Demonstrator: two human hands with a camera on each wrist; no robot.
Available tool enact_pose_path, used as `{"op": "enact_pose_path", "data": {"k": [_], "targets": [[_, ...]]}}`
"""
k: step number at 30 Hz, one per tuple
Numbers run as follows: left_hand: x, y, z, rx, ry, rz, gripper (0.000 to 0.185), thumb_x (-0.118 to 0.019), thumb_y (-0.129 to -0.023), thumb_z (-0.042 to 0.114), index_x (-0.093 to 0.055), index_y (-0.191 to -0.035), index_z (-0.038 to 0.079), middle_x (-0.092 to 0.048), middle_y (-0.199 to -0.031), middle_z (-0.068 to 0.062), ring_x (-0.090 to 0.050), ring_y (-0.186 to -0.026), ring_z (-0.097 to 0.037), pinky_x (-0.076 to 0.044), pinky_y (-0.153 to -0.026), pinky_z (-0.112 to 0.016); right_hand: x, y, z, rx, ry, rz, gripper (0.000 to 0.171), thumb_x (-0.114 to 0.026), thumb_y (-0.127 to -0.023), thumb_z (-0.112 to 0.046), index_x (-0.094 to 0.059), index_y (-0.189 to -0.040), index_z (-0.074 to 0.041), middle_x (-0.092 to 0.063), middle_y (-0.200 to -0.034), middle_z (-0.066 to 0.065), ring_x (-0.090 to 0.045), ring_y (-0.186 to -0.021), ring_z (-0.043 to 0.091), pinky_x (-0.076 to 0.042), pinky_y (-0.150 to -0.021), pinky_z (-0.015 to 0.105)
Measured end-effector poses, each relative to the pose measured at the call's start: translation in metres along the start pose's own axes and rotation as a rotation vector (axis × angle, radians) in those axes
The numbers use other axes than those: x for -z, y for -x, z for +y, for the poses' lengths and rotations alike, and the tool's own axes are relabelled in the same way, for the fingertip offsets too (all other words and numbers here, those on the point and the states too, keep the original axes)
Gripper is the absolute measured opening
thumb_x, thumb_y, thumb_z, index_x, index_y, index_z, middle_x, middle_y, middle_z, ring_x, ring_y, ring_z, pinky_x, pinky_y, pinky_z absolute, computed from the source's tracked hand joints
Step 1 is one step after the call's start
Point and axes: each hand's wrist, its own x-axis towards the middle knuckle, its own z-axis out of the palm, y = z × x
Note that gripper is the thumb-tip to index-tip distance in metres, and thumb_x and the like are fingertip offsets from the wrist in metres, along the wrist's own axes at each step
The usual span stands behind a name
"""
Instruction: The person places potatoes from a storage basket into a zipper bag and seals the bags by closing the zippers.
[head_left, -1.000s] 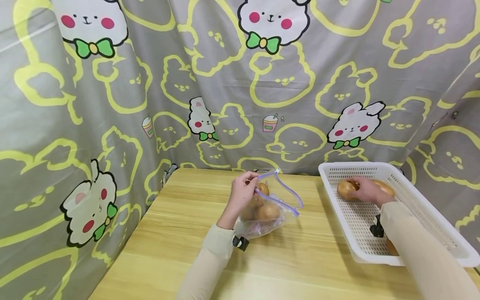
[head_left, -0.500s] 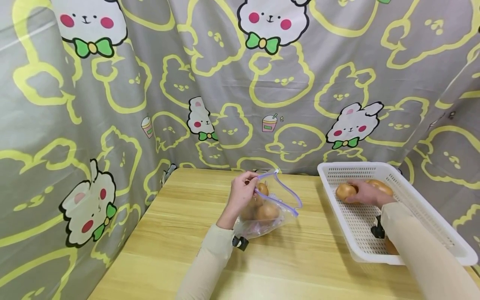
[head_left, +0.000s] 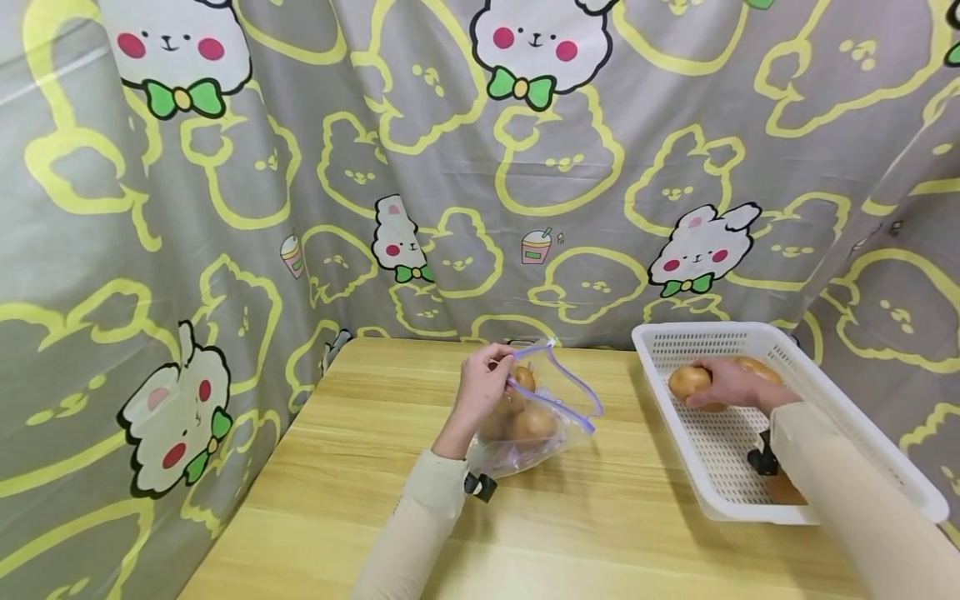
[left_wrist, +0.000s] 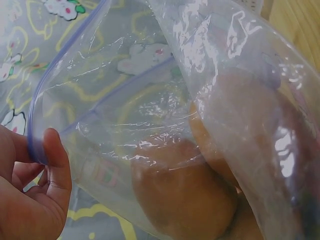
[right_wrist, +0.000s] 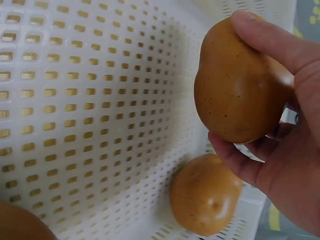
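Observation:
My left hand (head_left: 483, 383) pinches the purple zip edge of a clear zip bag (head_left: 570, 429) between thumb and fingers, and the bag's mouth gapes to the right. Inside the bag lie several brown potatoes (left_wrist: 182, 192), blurred by the plastic. My right hand (head_left: 731, 385) is inside the white basket, thumb and fingers curled round a smooth, lumpy potato (right_wrist: 240, 85) near its far left side. Close below the held one, another potato (right_wrist: 207, 195) rests in the basket.
The perforated white basket (head_left: 693, 475) stands on the right of the wooden table (head_left: 322, 492). Further potatoes lie in it, one at the back right (head_left: 761, 368) and one at the near end (head_left: 783, 490), partly behind the right arm. A patterned curtain (head_left: 450, 167) hangs behind and left.
The right wrist has turned slightly and shifted right within the basket, its fingers staying round the potato. The head view has drifted slightly. The left hand and bag keep their place.

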Motion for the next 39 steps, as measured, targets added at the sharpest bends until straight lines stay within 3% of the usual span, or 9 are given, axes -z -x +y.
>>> {"op": "enact_pose_path", "data": {"k": [5,11,19,29,39], "targets": [[0.000,0.001,0.001,0.007,-0.009,0.003,0.015,-0.054,-0.091,-0.005,-0.064,-0.098,-0.013,-0.058,-0.079,-0.035,-0.056,-0.065,-0.053,-0.053,-0.057,-0.060,0.008,0.005,-0.009,-0.003,0.025,0.005,0.074,-0.081,-0.071,-0.039,-0.051,-0.119,0.008,-0.060,-0.089,0.006,-0.054,-0.074,0.018,-0.046,-0.065,0.032],[0.000,0.001,0.003,0.018,0.009,0.000,0.015,-0.054,-0.091,-0.005,-0.063,-0.099,-0.015,-0.057,-0.082,-0.038,-0.056,-0.066,-0.055,-0.050,-0.061,-0.066,0.016,0.012,-0.020,0.050,0.036,0.078,0.067,-0.083,-0.071,-0.034,-0.051,-0.115,0.005,-0.060,-0.092,0.008,-0.054,-0.077,0.019,-0.047,-0.067,0.033],[-0.001,0.000,0.001,0.013,0.010,0.006,0.015,-0.054,-0.091,-0.005,-0.062,-0.098,-0.015,-0.058,-0.083,-0.038,-0.056,-0.066,-0.055,-0.051,-0.059,-0.063,0.023,0.020,-0.043,0.106,0.047,0.121,0.069,-0.082,-0.072,-0.035,-0.048,-0.119,0.003,-0.059,-0.095,0.010,-0.054,-0.078,0.020,-0.046,-0.066,0.033],[-0.002,0.000,0.003,0.015,0.009,0.012,0.014,-0.054,-0.091,-0.006,-0.062,-0.099,-0.016,-0.057,-0.083,-0.038,-0.055,-0.067,-0.056,-0.051,-0.060,-0.064,0.023,0.022,-0.082,0.182,0.048,0.154,0.064,-0.079,-0.074,-0.043,-0.053,-0.121,-0.008,-0.060,-0.096,0.002,-0.055,-0.080,0.017,-0.047,-0.069,0.034],[-0.005,0.001,0.004,0.027,0.010,0.012,0.015,-0.053,-0.091,-0.006,-0.062,-0.099,-0.015,-0.057,-0.081,-0.039,-0.055,-0.067,-0.056,-0.051,-0.060,-0.064,0.014,0.023,-0.112,0.317,0.020,0.166,0.061,-0.076,-0.079,-0.038,-0.050,-0.124,-0.007,-0.058,-0.103,0.004,-0.055,-0.086,0.018,-0.047,-0.073,0.037]]}}
